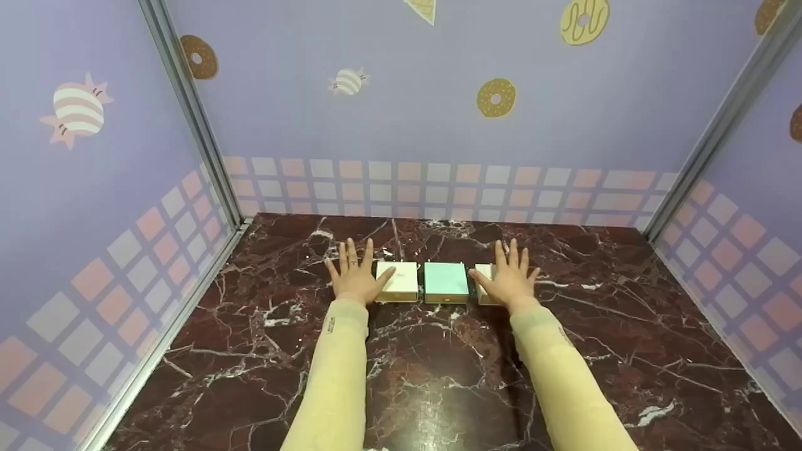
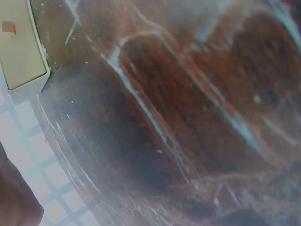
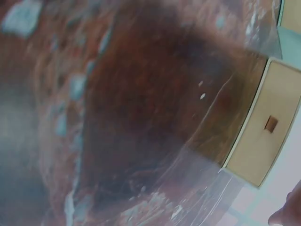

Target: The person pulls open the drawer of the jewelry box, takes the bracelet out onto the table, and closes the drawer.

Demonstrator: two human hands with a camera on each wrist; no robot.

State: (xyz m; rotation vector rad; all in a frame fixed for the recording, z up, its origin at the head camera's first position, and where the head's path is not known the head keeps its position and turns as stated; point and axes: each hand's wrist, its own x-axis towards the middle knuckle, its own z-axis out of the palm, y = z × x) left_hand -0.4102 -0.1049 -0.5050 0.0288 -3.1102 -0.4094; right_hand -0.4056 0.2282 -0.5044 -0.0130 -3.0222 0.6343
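Observation:
Three small drawer boxes stand in a row on the marble table. The left one (image 1: 398,279) has a cream top, the middle one (image 1: 446,279) a mint-green top. Much of the pale right box (image 1: 487,295) is hidden under a hand. My left hand (image 1: 354,280) spreads its fingers at the left box, the thumb lying over its top in the head view. My right hand (image 1: 514,282), fingers straight and spread, overlaps the right box. Each wrist view shows a beige drawer front (image 2: 21,49) (image 3: 261,141) with a small brown tab, and part of the hand at a lower corner.
The dark red marble table (image 1: 432,376) has white veins. Behind it rises a lilac wall (image 1: 413,125) with a checkered band and sweets printed on it. Side walls (image 1: 113,188) with metal corner strips stand left and right.

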